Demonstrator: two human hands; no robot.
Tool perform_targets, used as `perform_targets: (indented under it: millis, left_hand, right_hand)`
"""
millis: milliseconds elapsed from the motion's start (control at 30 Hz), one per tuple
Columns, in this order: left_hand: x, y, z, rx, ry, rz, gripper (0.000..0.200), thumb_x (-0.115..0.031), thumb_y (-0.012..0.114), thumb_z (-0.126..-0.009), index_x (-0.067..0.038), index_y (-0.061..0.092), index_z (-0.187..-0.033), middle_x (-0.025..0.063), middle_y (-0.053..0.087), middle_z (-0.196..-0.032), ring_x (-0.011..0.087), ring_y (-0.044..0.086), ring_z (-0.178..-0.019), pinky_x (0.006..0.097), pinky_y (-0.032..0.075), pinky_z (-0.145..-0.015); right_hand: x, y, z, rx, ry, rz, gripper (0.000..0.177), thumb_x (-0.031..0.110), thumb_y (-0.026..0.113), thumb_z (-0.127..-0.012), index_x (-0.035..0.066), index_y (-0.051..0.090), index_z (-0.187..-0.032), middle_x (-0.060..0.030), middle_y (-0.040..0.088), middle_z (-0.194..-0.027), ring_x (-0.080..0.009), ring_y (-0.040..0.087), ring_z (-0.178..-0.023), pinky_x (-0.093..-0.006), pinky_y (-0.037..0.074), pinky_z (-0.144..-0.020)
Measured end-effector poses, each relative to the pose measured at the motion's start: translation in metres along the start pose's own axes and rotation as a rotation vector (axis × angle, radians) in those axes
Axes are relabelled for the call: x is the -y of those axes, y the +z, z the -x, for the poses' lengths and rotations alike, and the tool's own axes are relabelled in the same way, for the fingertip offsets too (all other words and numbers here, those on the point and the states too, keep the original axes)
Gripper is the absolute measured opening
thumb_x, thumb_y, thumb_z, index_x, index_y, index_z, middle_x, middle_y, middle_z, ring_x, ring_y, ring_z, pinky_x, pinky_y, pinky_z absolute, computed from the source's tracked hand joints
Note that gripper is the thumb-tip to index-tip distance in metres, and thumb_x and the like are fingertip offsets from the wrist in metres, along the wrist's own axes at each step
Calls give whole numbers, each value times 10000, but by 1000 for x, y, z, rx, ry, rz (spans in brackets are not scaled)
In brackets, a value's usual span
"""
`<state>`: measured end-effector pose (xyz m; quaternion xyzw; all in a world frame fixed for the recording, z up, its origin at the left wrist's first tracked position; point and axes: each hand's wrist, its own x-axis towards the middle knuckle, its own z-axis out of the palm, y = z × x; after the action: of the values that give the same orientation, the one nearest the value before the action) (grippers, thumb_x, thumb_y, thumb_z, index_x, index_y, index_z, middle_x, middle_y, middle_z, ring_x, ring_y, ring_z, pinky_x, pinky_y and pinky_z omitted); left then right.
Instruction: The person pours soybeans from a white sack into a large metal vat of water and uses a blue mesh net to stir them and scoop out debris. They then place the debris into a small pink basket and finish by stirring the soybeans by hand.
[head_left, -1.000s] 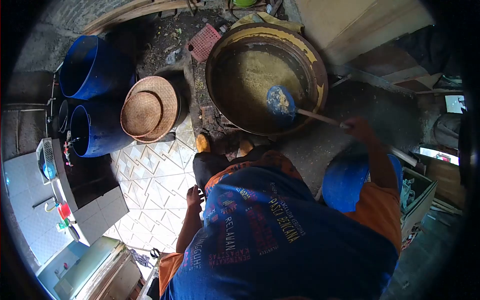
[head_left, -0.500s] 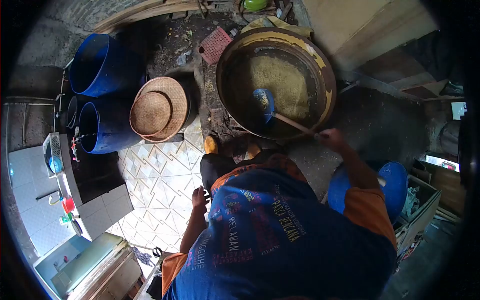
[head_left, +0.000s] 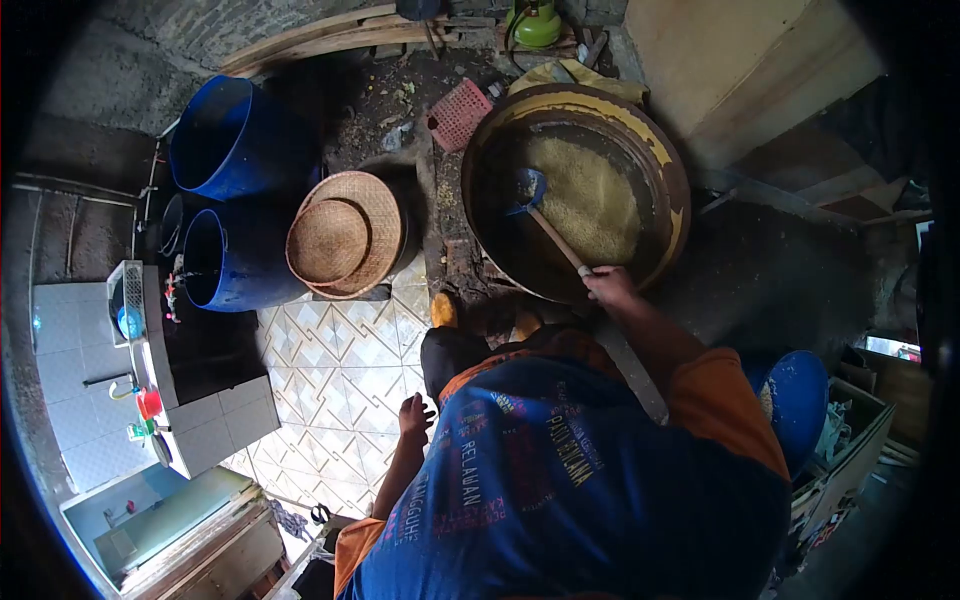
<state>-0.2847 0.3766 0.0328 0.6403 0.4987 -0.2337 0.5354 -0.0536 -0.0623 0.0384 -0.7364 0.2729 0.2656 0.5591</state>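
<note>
My right hand [head_left: 609, 286] grips the wooden handle of a blue-bladed paddle [head_left: 530, 190] at the near rim of a large round wok [head_left: 672, 190]. The blade lies at the left edge of a heap of yellowish grain [head_left: 590, 195] inside the wok. My left hand [head_left: 415, 414] hangs by my side over the patterned floor tiles [head_left: 335, 365], fingers loosely apart, holding nothing. My blue printed shirt with orange sleeves fills the lower middle of the view.
Two blue barrels [head_left: 225, 140] [head_left: 220, 262] stand at the left, beside stacked woven baskets [head_left: 345, 235]. A red plastic crate [head_left: 459, 113] and a green gas bottle [head_left: 536, 22] lie behind the wok. A blue bucket [head_left: 795, 395] is at my right. A tiled counter [head_left: 80, 370] runs along the left.
My right hand has moved left and toward the wok rim, pushing the paddle blade from the near right side across to the left of the grain. The left hand has stayed down.
</note>
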Motion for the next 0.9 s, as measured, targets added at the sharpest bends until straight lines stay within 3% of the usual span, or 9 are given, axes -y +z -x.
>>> perform_targets:
  millis: [67,200,267,500,633,667,733,767,900]
  left_hand:
    - [36,-10,-30,71,202,-150,485,-392,479,-883,-40,420,-1211,137,536,-1025,229,608,-766,322,458,-542]
    - [22,-7,-19,51,208,-136,480,-394,474,-886,-36,418,-1201,136,537,-1019,239,608,-772,342,467,-558]
    - [-4,-4,4,1,-10,-16,477,-392,472,-888,-34,420,-1198,142,534,-1020,245,607,-781,356,470,-572]
    - [-10,1,1,21,-31,-40,479,-384,470,-888,-26,418,-1201,148,533,-1035,242,604,-796,349,468,-583]
    - [-10,6,-8,56,-12,-42,466,-374,475,-887,-31,421,-1197,146,531,-1031,233,603,-788,332,454,-554]
    - [27,-2,-41,123,235,-159,460,-371,475,-887,-36,422,-1198,140,530,-1020,223,601,-770,324,447,-537]
    - [25,-1,-50,135,224,-184,449,-367,475,-887,-35,432,-1186,129,530,-1013,216,599,-759,323,441,-526]
    - [-9,9,-24,68,2,-33,430,-365,474,-888,-38,447,-1165,117,533,-1013,207,595,-747,318,435,-517]
    - [-21,14,-28,90,-21,6,410,-361,469,-887,-47,458,-1150,112,538,-1023,192,585,-714,307,424,-509]
  right_hand:
    - [1,14,-16,-49,-11,-98,295,153,681,-736,12,605,-984,-58,597,-698,-125,551,-513,-265,421,-438]
    - [12,28,-41,-8,45,-267,228,200,679,-745,78,616,-927,-37,597,-695,-132,572,-525,-272,403,-401]
    - [22,33,-42,-107,103,-216,244,199,678,-747,77,616,-949,-30,599,-701,-129,578,-536,-275,394,-395]
    - [6,8,-18,-81,12,-323,247,191,664,-761,56,619,-963,-22,603,-713,-115,574,-545,-257,401,-423]
    - [-3,-20,26,-11,-110,-396,204,169,644,-785,35,619,-938,-12,586,-691,-105,558,-551,-251,407,-460]
    - [-8,-26,38,6,-159,-419,193,161,638,-792,29,618,-931,-9,579,-684,-104,554,-560,-255,410,-474]
    - [-14,-38,67,-49,-269,-272,197,150,633,-794,20,617,-941,-9,579,-688,-109,555,-575,-259,417,-489]
    - [-15,-43,83,-90,-382,-120,200,140,628,-797,11,615,-950,-10,579,-691,-113,556,-589,-262,423,-504]
    - [4,-56,153,-96,-85,-92,248,169,625,-771,-1,609,-950,-43,589,-756,-130,556,-613,-269,449,-572]
